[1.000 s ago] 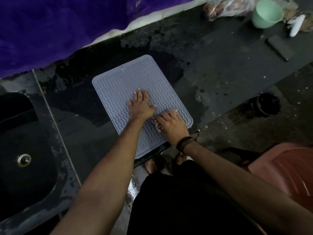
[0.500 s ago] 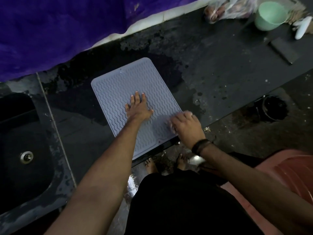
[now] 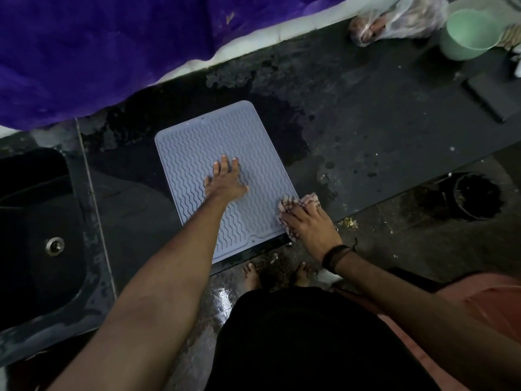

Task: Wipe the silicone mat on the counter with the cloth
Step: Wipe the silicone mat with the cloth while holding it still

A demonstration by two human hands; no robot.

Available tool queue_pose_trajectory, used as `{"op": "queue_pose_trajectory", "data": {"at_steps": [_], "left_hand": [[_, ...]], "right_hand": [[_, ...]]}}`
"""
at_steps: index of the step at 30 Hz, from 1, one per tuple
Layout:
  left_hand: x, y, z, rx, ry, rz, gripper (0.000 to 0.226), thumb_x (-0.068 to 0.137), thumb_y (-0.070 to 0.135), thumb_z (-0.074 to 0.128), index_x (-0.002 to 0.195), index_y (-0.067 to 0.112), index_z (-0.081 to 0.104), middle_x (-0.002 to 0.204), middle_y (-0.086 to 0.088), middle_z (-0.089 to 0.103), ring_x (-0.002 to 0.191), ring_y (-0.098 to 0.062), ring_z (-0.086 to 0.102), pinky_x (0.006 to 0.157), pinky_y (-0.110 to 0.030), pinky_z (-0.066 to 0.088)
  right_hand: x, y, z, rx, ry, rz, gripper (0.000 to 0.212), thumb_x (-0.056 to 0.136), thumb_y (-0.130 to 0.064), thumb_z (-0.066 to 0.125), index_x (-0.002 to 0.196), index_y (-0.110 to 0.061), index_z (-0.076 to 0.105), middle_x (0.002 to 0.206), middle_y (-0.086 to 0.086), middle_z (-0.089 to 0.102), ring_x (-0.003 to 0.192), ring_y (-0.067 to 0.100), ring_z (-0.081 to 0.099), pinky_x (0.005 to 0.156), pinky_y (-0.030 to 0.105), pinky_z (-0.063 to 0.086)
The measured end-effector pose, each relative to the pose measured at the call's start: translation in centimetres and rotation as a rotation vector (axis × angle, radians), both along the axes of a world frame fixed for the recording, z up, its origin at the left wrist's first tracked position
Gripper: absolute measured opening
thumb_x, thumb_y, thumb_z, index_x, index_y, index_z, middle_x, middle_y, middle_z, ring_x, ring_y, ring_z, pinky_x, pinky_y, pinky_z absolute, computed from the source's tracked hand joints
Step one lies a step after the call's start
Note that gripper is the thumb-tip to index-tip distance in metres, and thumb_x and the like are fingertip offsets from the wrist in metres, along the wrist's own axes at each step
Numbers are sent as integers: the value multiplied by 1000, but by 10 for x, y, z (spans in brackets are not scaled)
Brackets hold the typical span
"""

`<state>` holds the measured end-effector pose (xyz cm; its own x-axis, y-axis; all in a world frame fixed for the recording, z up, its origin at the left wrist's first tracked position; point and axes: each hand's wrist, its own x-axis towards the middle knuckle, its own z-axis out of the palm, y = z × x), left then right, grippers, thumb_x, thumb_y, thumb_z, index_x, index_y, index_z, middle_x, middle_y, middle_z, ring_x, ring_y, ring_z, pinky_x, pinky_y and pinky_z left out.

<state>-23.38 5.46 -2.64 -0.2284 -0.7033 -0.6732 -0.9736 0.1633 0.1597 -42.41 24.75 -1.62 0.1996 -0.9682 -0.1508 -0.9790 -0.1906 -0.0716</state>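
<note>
A grey-blue silicone mat point(image 3: 197, 142) with wavy ridges lies on the dark counter point(image 3: 366, 122), its near edge at the counter's front. My left hand point(image 3: 225, 182) lies flat on the middle of the mat with fingers spread. My right hand point(image 3: 308, 224) presses a checked cloth point(image 3: 296, 203) at the mat's right edge, partly on the counter; its fingers rest over the cloth, which shows in front of them and to their left.
A dark sink point(image 3: 36, 235) with a metal drain sits at the left. A purple fabric point(image 3: 98, 46) hangs along the back. A green bowl point(image 3: 470, 35), a plastic bag point(image 3: 394, 18) and a dark flat block point(image 3: 487, 94) lie at the far right. A dark bucket point(image 3: 468, 196) stands on the floor.
My right hand has slid the cloth rightward from the mat's lower middle to its right edge and partly onto the counter. My left hand has stayed flat on the mat.
</note>
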Motion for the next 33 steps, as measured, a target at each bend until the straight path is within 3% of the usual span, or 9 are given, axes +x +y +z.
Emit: {"op": "queue_pose_trajectory", "data": {"at_steps": [5, 7, 13, 20, 26, 28, 33], "left_hand": [[-2, 0, 0, 8, 11, 34, 93, 99, 49, 53, 161, 28, -13, 165, -1, -28, 154, -26, -19, 124, -54, 1], [-3, 0, 0, 6, 10, 38, 95, 98, 49, 55, 160, 28, -13, 165, -1, -29, 154, -26, -19, 124, -54, 2], [-1, -3, -3, 22, -2, 32, 95, 99, 51, 55, 160, 29, -14, 164, 0, -31, 154, -27, -20, 123, -55, 2], [1, -3, -8, -3, 11, 40, 94, 100, 48, 55, 160, 29, -14, 164, 0, -30, 154, -27, -20, 123, -55, 2], [-4, -2, -2, -133, 56, 49, 101, 89, 46, 71, 162, 22, 6, 169, -5, -12, 156, -28, -5, 124, -51, 6], [-8, -1, 0, -156, 82, 95, 106, 83, 48, 75, 162, 24, 9, 169, -5, -9, 156, -26, -5, 125, -49, 4], [-11, -6, -3, -122, 72, 100, 113, 83, 54, 74, 162, 30, -4, 168, -3, -20, 155, -26, -15, 125, -52, 0]], "right_hand": [[0, -23, 17, -13, -46, -35, 41, 84, -20, 57, 124, -24, 62, 118, 2, 63, 108, 31, 53, 98, 45, 42], [11, -50, 21, -29, -82, -64, 40, 84, -20, 60, 124, -21, 60, 121, 5, 60, 115, 31, 49, 104, 46, 37], [31, -70, 6, 95, -46, 6, 49, 96, -20, 26, 142, -16, 43, 144, 7, 44, 133, 33, 34, 111, 46, 25], [-5, -22, 14, 151, -92, 158, 46, 90, -16, 47, 135, -24, 53, 134, 4, 55, 126, 34, 44, 105, 45, 37], [5, -109, 31, -13, -108, 0, 36, 88, -15, 48, 123, -19, 59, 120, 5, 59, 115, 28, 46, 102, 42, 35], [11, -145, 29, -14, -93, -40, 40, 88, -11, 50, 127, -17, 57, 124, 6, 57, 119, 29, 44, 105, 42, 33], [16, -162, 5, 92, 13, 7, 50, 93, -15, 48, 142, -15, 43, 142, 6, 46, 132, 33, 34, 111, 47, 27]]}}
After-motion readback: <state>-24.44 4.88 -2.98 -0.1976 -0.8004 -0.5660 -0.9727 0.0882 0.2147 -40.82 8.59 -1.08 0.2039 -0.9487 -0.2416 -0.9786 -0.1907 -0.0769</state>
